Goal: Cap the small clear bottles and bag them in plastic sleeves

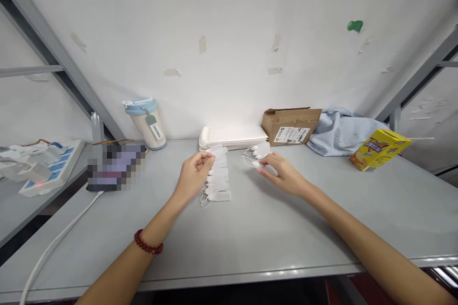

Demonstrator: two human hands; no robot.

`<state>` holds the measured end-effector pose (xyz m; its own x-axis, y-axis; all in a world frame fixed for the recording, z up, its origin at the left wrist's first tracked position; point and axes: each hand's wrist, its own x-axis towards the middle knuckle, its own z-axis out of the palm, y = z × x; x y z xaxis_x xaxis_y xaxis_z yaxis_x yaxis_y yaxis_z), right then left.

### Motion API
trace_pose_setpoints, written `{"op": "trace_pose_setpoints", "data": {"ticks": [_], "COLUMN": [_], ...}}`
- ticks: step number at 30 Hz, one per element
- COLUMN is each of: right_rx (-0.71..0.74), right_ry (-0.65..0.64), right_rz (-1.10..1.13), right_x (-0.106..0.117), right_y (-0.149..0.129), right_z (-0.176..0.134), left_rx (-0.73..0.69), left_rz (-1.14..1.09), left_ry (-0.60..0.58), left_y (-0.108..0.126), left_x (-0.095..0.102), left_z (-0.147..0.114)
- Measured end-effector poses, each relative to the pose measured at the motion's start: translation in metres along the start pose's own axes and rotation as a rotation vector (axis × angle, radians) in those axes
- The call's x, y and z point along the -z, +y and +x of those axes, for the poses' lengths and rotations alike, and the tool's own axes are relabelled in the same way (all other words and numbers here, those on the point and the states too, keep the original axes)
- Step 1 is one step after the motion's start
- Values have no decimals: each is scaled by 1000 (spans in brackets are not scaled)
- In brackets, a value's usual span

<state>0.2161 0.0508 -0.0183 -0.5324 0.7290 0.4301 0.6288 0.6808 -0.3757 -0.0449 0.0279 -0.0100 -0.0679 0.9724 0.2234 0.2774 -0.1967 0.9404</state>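
Observation:
Small white translucent tags with thin string loops lie in two groups on the grey table. The left group of tags (pixel 220 187) forms an overlapping column of several pieces. My left hand (pixel 195 171) is closed in a pinch at the column's upper end, on the edge of a white tag (pixel 219 149). Fewer tags (pixel 263 148) make up the right group, their strings trailing left. Over its near side, my right hand (pixel 284 174) has thumb and fingers around another white tag (pixel 271 170), partly hidden by the fingers.
Behind the tags, a white flat stack (pixel 234 136) rests against the wall, beside a cardboard box (pixel 293 126). Farther right are a bluish cloth (pixel 345 131) and a yellow snack box (pixel 379 150). A tumbler (pixel 148 124), cabled phone (pixel 116 167) and power strip (pixel 53 171) stand left.

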Motion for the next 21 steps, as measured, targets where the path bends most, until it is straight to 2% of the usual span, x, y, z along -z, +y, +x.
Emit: {"op": "trace_pose_setpoints", "data": {"ticks": [6,12,21], "right_rx": [69,165,178], "right_ry": [30,26,23], "right_rz": [69,104,93], "right_x": [-6,-12,-15], "right_y": [-26,-41,-41], "right_z": [-5,-8,-10], "left_rx": [12,6,78], "left_rz": [127,151,8], "left_ry": [-198,-244,-381], "left_y": [10,11,18], "left_x": [-9,-13,-13], "left_z": [-13,-16,-17]}}
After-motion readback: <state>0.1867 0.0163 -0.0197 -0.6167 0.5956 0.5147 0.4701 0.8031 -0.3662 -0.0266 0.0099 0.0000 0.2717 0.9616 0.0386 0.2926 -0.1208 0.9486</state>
